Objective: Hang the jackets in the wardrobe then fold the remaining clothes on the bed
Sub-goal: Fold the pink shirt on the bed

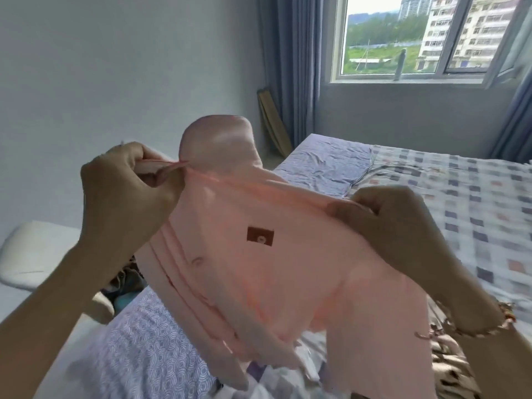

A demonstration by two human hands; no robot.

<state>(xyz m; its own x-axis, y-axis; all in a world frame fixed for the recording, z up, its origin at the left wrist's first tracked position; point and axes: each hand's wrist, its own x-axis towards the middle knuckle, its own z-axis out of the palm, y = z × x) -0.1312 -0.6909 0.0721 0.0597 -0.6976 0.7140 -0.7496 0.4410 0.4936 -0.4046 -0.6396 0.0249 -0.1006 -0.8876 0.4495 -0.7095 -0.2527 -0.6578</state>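
**Pink top held up over the bed, a hand on each end**

So the pink garment [244,269] is up in the air right in front of the camera, stretched between both hands, with the bed [475,203] behind and below it; it isn't lying flat on anything, though its lower end hangs down toward the clothes near the bottom of the shot.

The left hand [126,180] has its fingers curled in and pinches the top edge of the fabric at the higher end; the right hand [385,220] does the same at the other end, fingers folded round a bunched bit of the edge, sitting a little lower; so the edge runs taut and slanted between them. There's a beaded bracelet [489,323] on the right wrist.

Above the stretched edge a rounded, hood-like part [218,145] puffs up; on the front there's a small brown patch [260,237] and under it, toward the left, a button [198,260]; can't read what's on the patch, too blurry.

Around it: the bed has a checked cover, with a plain purple-grey sheet [325,165] at the far end; a purple patterned cloth [138,349] lies under the left forearm; some brown spotted fabric [449,367] lies at the lower right; a dark heap of clothes [126,280] pokes out behind the left arm; a white pillow [34,254] lies at the far left. Window [403,36] on the back wall with a grey-blue curtain [290,67] beside it.
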